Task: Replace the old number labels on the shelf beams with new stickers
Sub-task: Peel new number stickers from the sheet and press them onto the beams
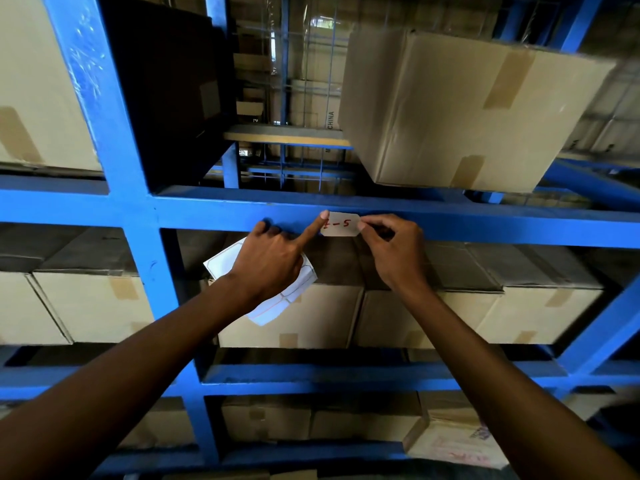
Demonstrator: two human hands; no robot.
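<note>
Sticker (341, 224) sits against the front face of the blue shelf beam (485, 225), a small white label with clipped corners and red handwriting that reads roughly "5" and a dash, with another digit half covered by a fingertip. The left hand (273, 261) reaches up with its index finger stretched out straight, the tip pressing the label's left end onto the beam. Its other fingers are curled, and they hold a white sheet of labels (277, 303) with thin red outlines, which hangs below and behind the hand. The right hand (394, 254) comes in from the right with its fingers bent, thumb and forefinger pinching the label's right edge. Both forearms rise from the bottom of the view toward the beam, bare to the frame edge.

Above the beam, a large cardboard box (460, 109) closed with brown tape rests on the upper shelf to the right, tilted in the view. Farther back, a carton (330, 119) shows the printed letters "CHINA" running vertically; the rest of that print is hidden. A blue upright post (114, 116) crosses the beam to the left of the hands. Below the beam, a row of taped cardboard boxes (450, 317) fills the shelf, and another box (464, 441) on the lowest visible level at the right carries red and purple printing too blurred to read.
</note>
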